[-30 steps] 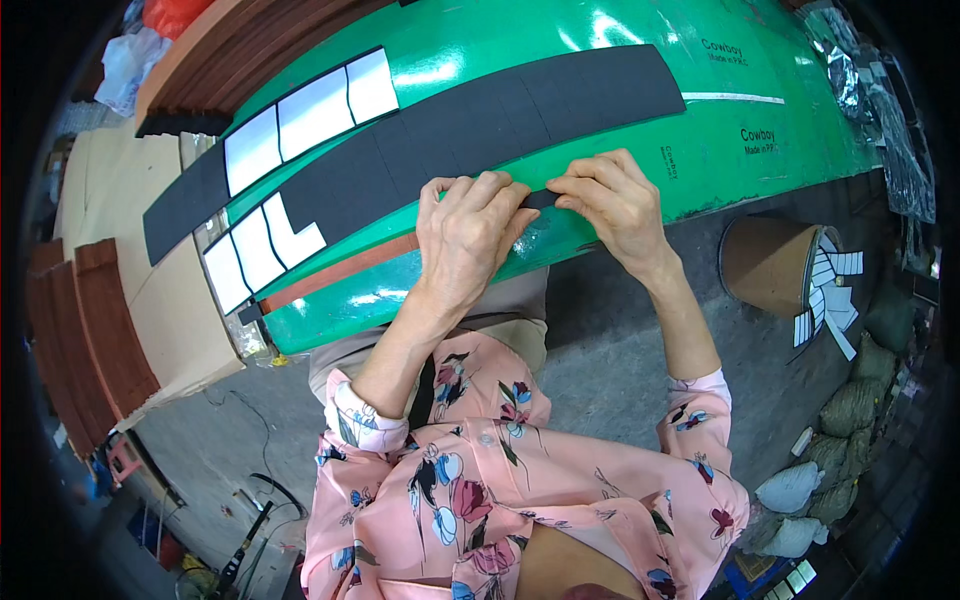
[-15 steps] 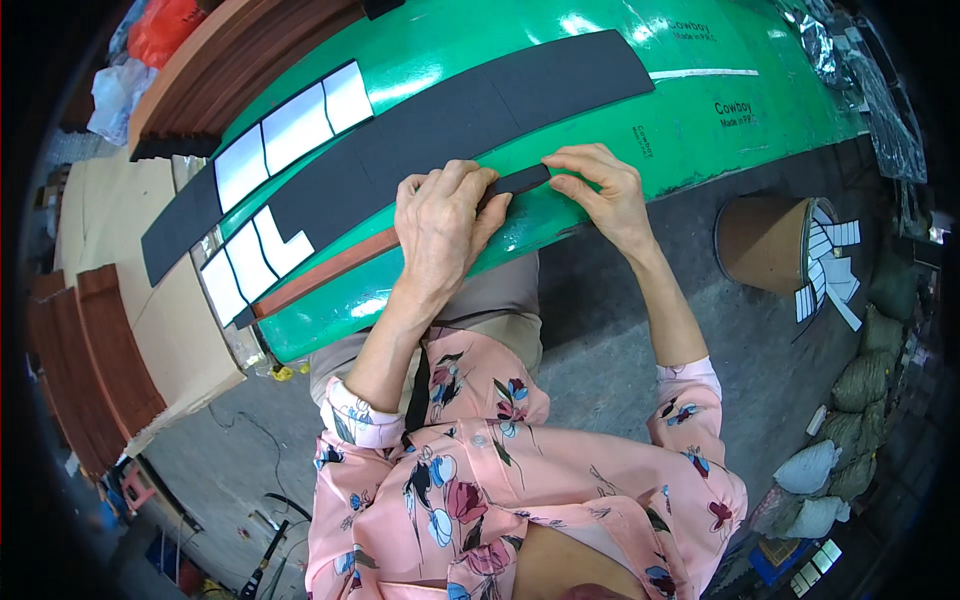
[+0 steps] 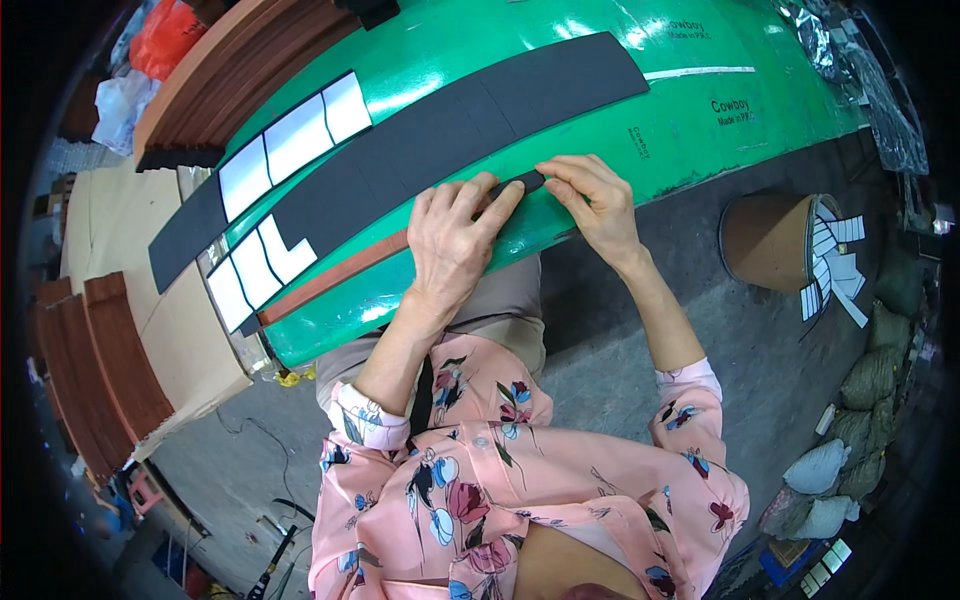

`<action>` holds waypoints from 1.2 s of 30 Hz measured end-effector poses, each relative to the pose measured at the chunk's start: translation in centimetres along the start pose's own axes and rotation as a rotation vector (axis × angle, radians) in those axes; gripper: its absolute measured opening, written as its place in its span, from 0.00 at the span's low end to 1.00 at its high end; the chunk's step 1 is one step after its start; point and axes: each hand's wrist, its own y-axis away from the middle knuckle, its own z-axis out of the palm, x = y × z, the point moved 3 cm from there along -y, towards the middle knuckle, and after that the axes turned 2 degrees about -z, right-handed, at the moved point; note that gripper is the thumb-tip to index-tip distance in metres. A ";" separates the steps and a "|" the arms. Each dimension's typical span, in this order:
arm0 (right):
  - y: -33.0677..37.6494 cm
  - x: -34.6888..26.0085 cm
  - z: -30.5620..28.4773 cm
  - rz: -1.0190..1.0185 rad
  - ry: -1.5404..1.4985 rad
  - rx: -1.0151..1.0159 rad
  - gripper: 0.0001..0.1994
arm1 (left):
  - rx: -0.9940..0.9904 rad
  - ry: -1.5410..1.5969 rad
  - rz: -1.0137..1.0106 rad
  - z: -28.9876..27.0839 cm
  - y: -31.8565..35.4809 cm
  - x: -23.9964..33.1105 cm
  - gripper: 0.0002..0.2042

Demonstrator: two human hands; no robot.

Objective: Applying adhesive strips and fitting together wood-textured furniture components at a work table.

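Note:
A narrow reddish-brown strip (image 3: pixel 335 272) lies along the near edge of the green-topped table. Over its right part my left hand (image 3: pixel 447 235) is closed, fingers curled on the far side and thumb pressing on a black foam piece (image 3: pixel 527 182) at the strip's right end. Thumb and forefinger of my right hand (image 3: pixel 600 205) pinch the tip of that black piece. Beyond both hands lies a long black foam sheet (image 3: pixel 440 135), slightly curved. My left hand hides the strip's middle, so how the black piece joins it cannot be seen.
White-faced sections (image 3: pixel 295 140) on black foam and a notched white piece (image 3: pixel 260 265) lie at the left. Behind them stand stacked brown mouldings (image 3: pixel 240 75). A brown bin (image 3: pixel 765 240) holding white scraps is on the floor at right, near several sacks (image 3: pixel 870 375).
My left thumb has moved right and now presses on the black piece. The right hand has shifted slightly left and down, still pinching its end.

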 end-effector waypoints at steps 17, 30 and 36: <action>1.1 -0.6 -0.6 0.336 -0.334 -0.010 0.14 | -0.175 0.431 -0.358 -1.1 -0.5 -1.6 0.11; 0.0 -1.1 1.2 0.454 -0.390 -0.114 0.10 | -0.237 0.436 -0.464 -0.7 -0.6 -2.5 0.10; 0.1 -0.7 1.3 0.607 -0.584 -0.113 0.13 | -0.454 0.533 -0.543 -0.4 -2.4 -4.2 0.10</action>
